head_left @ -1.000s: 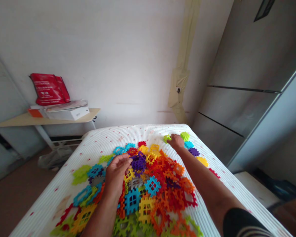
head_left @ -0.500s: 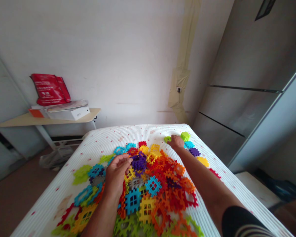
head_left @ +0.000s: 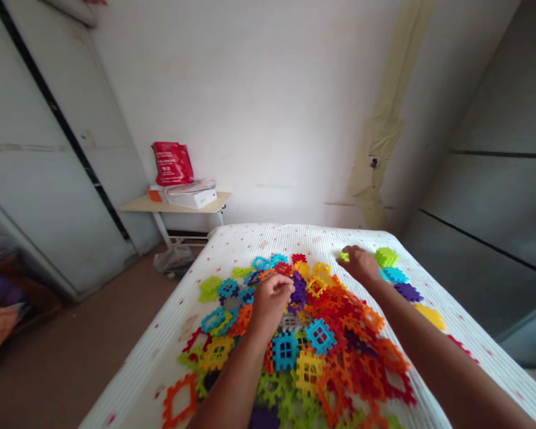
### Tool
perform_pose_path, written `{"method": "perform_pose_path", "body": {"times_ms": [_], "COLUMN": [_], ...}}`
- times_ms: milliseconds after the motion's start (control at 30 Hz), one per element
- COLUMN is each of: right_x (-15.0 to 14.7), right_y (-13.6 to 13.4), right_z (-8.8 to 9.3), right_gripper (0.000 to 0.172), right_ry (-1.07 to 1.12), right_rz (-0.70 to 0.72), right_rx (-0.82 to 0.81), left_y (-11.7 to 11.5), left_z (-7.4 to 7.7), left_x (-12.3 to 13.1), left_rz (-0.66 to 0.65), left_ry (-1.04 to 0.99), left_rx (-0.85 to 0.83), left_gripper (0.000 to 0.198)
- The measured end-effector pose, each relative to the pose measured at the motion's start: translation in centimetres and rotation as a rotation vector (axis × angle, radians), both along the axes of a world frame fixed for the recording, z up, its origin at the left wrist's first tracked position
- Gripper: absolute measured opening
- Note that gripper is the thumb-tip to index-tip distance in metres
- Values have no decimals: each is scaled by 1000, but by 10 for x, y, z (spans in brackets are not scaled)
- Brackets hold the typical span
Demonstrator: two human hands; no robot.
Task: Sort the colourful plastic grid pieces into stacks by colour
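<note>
My left hand (head_left: pixel 270 301) hovers over the left part of a pile of plastic interlocking pieces, thumb and fingers drawn together. Whatever may lie between them is hidden. Just beyond its fingertips is a cluster of purple pieces (head_left: pixel 299 292). My right hand (head_left: pixel 361 264) is stretched to the far right of the bed, fingers curled down on a small lime-green interlocking piece (head_left: pixel 343 257), mostly covered by the hand. Right of that hand stands a stack of lime-green pieces (head_left: pixel 386 257). Within the pile, a blue window piece (head_left: pixel 284 351) and a yellow window piece (head_left: pixel 309 373) lie near.
Blue (head_left: pixel 395 274), purple (head_left: pixel 408 292) and yellow pieces (head_left: pixel 430 316) line the right side of the white dotted bedcover (head_left: pixel 138 381). A small table (head_left: pixel 138 205) with a red bag (head_left: pixel 172 164) stands at the far left. A grey cabinet (head_left: pixel 486 214) rises on the right.
My view has swung left, so everything appears further right. The right hand has shifted slightly away from the lime-green stack, with the small piece at its fingers. The left hand stays over the pile.
</note>
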State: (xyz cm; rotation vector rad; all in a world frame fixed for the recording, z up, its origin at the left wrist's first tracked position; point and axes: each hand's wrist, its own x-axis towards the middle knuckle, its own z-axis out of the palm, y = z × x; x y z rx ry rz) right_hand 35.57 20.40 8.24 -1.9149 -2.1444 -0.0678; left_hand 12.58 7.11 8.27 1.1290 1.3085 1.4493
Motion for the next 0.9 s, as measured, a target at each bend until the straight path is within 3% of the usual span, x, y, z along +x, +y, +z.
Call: {"method": "perform_pose_path", "body": {"times_ms": [100, 200, 267, 433, 533, 667, 767, 833, 900], "right_x": [-20, -43, -56, -77, -87, -108, -123, -130, -135], "right_y": [-32, -81, -113, -168, -188, -214, -231, -239, -245], "right_z": [8, 18, 23, 29, 23, 8, -4, -9, -11], "right_gripper": [23, 21, 19, 13, 11, 8, 8, 6, 15], "right_ry": [195, 427, 484, 357, 253, 158, 136, 165, 267], "right_rz": [318, 669, 822, 917, 1013, 1187, 1267, 1264, 1208], "right_rx": [-119, -277, -364, -364, -331, -219, -140, -184, -344], "left_y": [-8, -19, -27, -48, -58, -67, -71, -72, -75], "left_z": [13, 32, 47, 82, 92, 90, 84, 83, 85], "left_x": [4, 1, -7, -47, -84, -130, -151, -156, -154], "left_rz": [23, 109, 173, 313, 352, 414, 465, 491, 489], "left_ry": [-6, -109, -186, -405, -565, -715, -794, -817, -822], "left_rx": [113, 208, 295, 552, 630, 653, 651, 658, 667], "left_gripper": [16, 18, 17, 9, 8, 3, 3, 4, 4]}}
